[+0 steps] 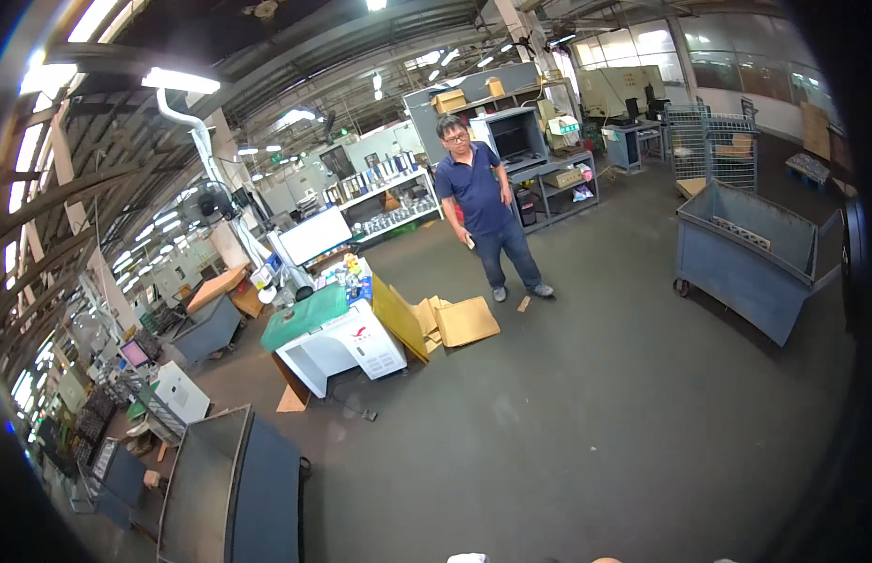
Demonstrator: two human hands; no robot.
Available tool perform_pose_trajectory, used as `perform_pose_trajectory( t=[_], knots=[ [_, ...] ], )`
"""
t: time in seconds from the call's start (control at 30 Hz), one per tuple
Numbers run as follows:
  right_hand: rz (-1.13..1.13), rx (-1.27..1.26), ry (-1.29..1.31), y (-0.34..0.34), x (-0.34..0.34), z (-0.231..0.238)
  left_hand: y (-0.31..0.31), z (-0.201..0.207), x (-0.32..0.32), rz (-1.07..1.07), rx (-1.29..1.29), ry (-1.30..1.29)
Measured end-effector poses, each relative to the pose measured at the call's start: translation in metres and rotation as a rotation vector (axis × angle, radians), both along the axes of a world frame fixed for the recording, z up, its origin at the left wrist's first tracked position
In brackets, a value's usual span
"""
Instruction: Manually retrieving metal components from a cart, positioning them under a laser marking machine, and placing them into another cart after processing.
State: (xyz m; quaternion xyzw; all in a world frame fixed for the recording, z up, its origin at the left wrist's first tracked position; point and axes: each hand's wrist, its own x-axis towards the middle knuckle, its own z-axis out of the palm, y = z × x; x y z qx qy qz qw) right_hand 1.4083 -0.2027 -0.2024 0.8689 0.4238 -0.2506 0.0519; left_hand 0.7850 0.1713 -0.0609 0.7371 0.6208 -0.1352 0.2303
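Neither my left hand nor my right hand can be made out. Along the lower edge there is only a white scrap (469,558) and a small rounded sliver (605,560), both too cut off to name. Ahead, a person (478,202) in a dark blue polo shirt and jeans stands on the grey floor (511,450), holding a small pale object low in one hand. Left of this person is a white desk (337,342) with a green mat (307,314) and a monitor (316,235).
Flattened cardboard (467,321) lies beside the desk. A blue-grey wheeled bin (745,258) stands at right, another deep bin (234,488) at lower left. Behind are a shelf of binders (384,174), a workbench (562,183) and wire cage trolleys (708,145). A cable plug (368,415) lies on the floor.
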Motion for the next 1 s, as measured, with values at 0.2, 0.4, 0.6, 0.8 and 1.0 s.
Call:
perform_pose_trajectory(
  t=[0.2,0.4,0.6,0.8,1.0],
  knots=[
    [-0.317,0.177,0.123,0.131,0.000,0.076,0.052,0.001,0.025,-0.003,-0.021,-0.111],
    [0.265,-0.201,-0.012,0.108,0.015,0.004,0.125,0.003,0.088,-0.170,0.125,-0.225],
    [0.211,-0.207,0.090,0.140,0.012,-0.052,0.217,0.021,0.157,-0.301,0.209,-0.257],
    [-0.395,0.087,0.328,0.190,-0.011,-0.035,0.299,0.060,0.240,-0.528,0.090,-0.232],
    [-0.724,0.152,0.254,0.210,-0.029,0.004,0.349,0.060,0.308,-0.817,0.040,-0.208]
  ],
)
